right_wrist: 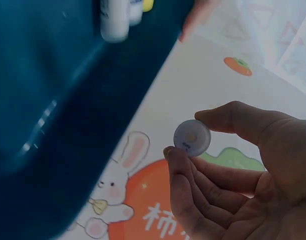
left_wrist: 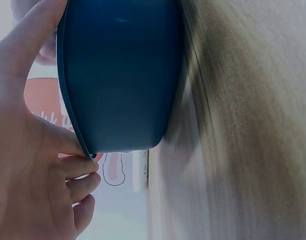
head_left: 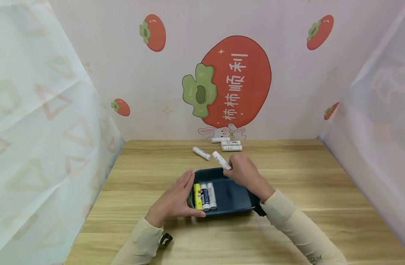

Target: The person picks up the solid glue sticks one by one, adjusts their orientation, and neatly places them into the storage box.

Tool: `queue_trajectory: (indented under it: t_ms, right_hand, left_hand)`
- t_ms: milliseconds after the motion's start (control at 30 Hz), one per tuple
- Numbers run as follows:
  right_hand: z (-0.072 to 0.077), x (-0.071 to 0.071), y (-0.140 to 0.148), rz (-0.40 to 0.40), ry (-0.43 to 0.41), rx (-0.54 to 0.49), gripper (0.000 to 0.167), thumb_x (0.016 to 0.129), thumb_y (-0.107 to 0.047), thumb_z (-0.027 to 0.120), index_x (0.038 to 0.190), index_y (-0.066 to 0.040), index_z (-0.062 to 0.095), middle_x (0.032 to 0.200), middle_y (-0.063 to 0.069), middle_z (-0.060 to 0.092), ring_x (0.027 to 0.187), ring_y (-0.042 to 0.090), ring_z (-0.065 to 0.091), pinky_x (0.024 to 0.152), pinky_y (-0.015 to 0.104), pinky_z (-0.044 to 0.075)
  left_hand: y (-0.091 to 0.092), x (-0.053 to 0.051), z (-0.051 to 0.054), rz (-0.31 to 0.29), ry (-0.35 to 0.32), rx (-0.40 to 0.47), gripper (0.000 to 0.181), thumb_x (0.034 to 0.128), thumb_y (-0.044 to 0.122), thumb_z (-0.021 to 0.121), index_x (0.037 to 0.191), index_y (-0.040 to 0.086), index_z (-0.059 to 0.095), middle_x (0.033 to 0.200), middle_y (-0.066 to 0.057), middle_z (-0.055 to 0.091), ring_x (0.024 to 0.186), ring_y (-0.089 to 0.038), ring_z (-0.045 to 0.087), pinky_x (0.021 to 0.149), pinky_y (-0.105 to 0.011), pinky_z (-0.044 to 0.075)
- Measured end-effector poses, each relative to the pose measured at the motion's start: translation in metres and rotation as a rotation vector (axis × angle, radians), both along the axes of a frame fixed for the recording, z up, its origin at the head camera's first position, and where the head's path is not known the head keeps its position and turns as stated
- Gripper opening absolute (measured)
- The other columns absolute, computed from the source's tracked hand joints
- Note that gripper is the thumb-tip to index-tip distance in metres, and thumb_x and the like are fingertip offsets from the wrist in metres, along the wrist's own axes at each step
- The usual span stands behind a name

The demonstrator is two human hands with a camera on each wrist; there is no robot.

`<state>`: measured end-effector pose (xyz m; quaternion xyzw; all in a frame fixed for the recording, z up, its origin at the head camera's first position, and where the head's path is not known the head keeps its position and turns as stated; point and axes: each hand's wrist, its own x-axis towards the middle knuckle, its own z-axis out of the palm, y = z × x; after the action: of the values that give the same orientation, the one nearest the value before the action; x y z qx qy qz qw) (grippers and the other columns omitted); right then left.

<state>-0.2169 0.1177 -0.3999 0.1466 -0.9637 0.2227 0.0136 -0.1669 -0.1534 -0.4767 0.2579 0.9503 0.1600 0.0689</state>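
Observation:
My left hand (head_left: 176,198) grips the left end of a dark blue tray (head_left: 233,195), its thumb along the front rim and its fingers at the left side. Three glue sticks lie side by side in the tray's left part: a yellow one (head_left: 197,197), a blue-and-white one (head_left: 205,197) and a white one (head_left: 211,195). Over the tray's back rim, my right hand (head_left: 244,171) pinches a white glue stick (head_left: 220,160) between thumb and fingers. The right wrist view shows that stick's round end (right_wrist: 192,137) toward the camera.
Just behind the tray lies a loose white glue stick (head_left: 201,153). Several more white sticks (head_left: 231,148) lie close together by the back wall. The wooden table (head_left: 139,176) meets printed sheets at the back and both sides.

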Motion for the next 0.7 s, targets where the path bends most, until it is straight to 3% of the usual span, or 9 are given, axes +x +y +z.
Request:
queue_trajectory:
  t_ms: [400,700]
  right_hand:
    - [-0.034,0.031,0.003,-0.052,-0.022,0.003,0.021,0.092,-0.018,0.08,0.076,-0.008,0.071,0.06,-0.001,0.06,0.048,0.012,0.052,0.046,0.024,0.04]
    - [-0.047,0.048,0.0,-0.081,-0.07,-0.047,0.024,0.092,-0.016,0.08,0.072,-0.008,0.069,0.058,-0.001,0.055,0.044,0.011,0.049,0.044,0.023,0.037]
  left_hand:
    - [0.0,0.0,0.001,0.004,-0.001,-0.001,0.14,0.0749,0.09,0.067,0.17,0.003,0.011,0.179,-0.016,0.005,0.167,-0.032,0.009,0.134,-0.052,0.023]
    - [0.001,0.0,0.0,0.005,-0.01,-0.003,0.14,0.0748,0.091,0.067,0.17,0.003,0.011,0.179,-0.016,0.004,0.167,-0.033,0.009,0.134,-0.052,0.022]
